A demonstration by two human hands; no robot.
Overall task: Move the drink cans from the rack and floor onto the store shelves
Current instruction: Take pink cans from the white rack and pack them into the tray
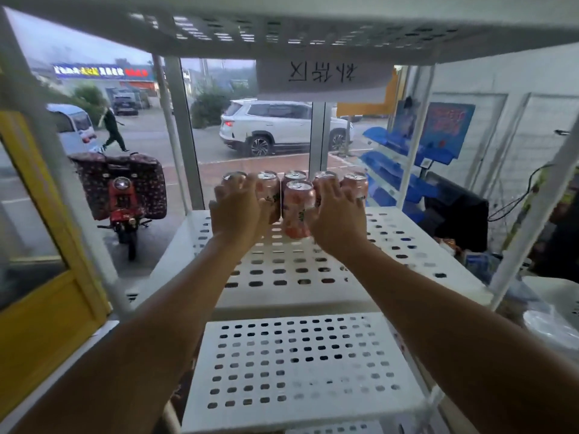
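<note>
Several pink drink cans [297,208] stand in a cluster at the far end of a white perforated shelf [282,270]. One can stands nearer, in front of the back row. My left hand [236,214] reaches to the left cans, its fingers laid against them. My right hand [336,217] is at the right cans, fingers spread over them. Both palms hide the lower parts of those cans, and how the fingers hold them is hidden.
A second perforated shelf [297,364] lies lower and nearer, another shelf [282,29] overhead. White uprights [413,136] frame the sides. A paper sign [322,78] hangs above the cans. Behind is a window onto a street; a yellow frame [47,245] stands left, blue trays [394,170] right.
</note>
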